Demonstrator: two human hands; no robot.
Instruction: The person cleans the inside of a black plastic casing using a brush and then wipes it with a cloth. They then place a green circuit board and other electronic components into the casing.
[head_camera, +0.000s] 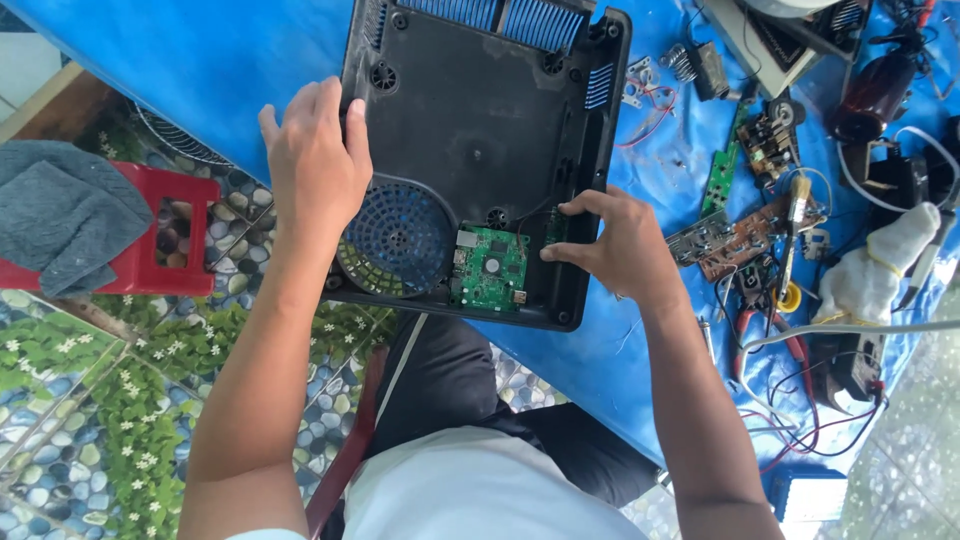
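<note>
At centre frame, the left hand (315, 160) lies flat and open on the matte black plastic casing (470, 120) while the right hand (620, 245) pinches a small green circuit board (556, 226).

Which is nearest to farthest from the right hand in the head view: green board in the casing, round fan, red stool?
From the right hand:
1. Green board, just beside its fingertips, inside the black casing.
2. Round fan, past the board, at the casing's corner.
3. Red stool, off the table, far side on the floor.

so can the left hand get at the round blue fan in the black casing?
Probably yes: the left hand rests on the black plastic casing just above the round blue fan, nothing lying between.
</note>
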